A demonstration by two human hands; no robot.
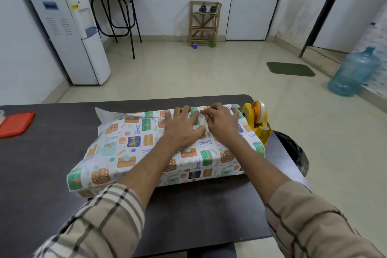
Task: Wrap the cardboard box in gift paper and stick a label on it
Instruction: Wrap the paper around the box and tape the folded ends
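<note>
Gift paper (129, 142) — left hand (182, 126) spread flat on it, right hand (222, 124) loose, fingertips down.

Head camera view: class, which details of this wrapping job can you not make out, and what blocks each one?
All in the head view:
1. The seam in the gift paper, hidden under the left hand and right hand; any tape there is unseen.
2. The cardboard box, covered by paper except one near corner.
3. The right hand's fingertips, tucked behind its knuckles; pinching or pressing is unclear.
4. The red lid, cut off by the left edge.
</note>
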